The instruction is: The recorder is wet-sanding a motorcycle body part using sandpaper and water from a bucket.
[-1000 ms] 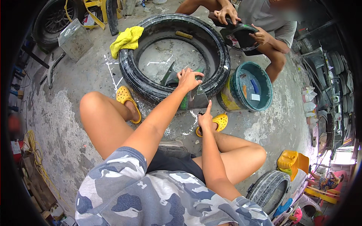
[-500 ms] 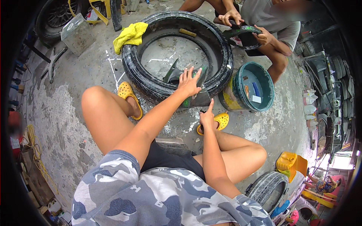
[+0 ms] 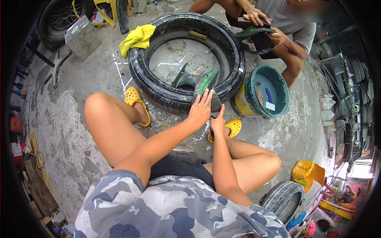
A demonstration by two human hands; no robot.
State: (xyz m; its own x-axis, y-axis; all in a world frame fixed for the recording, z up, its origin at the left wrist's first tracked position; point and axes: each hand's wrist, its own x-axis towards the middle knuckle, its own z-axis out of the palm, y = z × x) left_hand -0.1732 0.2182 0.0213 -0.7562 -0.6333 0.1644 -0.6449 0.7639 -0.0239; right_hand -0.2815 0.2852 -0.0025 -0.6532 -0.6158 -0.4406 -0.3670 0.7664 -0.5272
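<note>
A dark plastic panel [image 3: 206, 80], forked at its far end and marked with bright green patches, rests on the near rim of a big black tyre [image 3: 139, 73]. My left hand [image 3: 201, 106] lies on the panel's near part with its fingers stretched out flat. Whether a thin sheet is under the fingers cannot be seen. Near the panel's lower end, my right hand [image 3: 217, 123] is closed around its dark tip, the index finger pointing along the edge. A teal bucket [image 3: 284, 104] with water, blue and orange pieces and a white piece stands to the right.
Across the tyre a co-worker's hands [image 3: 258, 18] hold a dark curved part [image 3: 256, 36] with green marks. A yellow cloth [image 3: 137, 39] hangs over the tyre, and a tan block [image 3: 197, 34] lies inside. At left are a dusty can [image 3: 82, 37] and a metal stand [image 3: 58, 69].
My left hand has slid back along the panel toward me, uncovering the green patches. My right hand has stayed in place. The co-worker's upper hand has shifted right over the curved part.
</note>
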